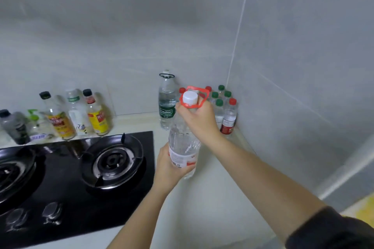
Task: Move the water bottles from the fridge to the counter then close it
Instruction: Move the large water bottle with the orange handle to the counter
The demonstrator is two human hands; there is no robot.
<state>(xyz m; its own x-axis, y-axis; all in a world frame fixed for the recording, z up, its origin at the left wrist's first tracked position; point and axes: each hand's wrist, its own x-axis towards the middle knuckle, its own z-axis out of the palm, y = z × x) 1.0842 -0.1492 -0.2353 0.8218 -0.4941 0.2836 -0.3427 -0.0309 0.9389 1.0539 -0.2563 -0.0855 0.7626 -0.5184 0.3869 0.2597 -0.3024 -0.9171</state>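
The large clear plastic water bottle with white cap and red carry ring [183, 143] was upright over the pale counter [212, 198], beside the black gas hob [66, 188]. The left hand [169, 170] gripped its labelled lower body; the right hand [199, 119] gripped its shoulder.

A big bottle [183, 147], clear, with a white cap, a red carry ring and a red-and-white label, is standing upright. The right hand [199, 119] is gripping its shoulder and the left hand [167, 170] is wrapping its lower body. Just left of the right hand, a tall bottle [167, 105] with a green label and a black ring is standing on the counter [212, 198]. Beyond that hand, small bottles [225, 111] with red and green caps are clustering upright.
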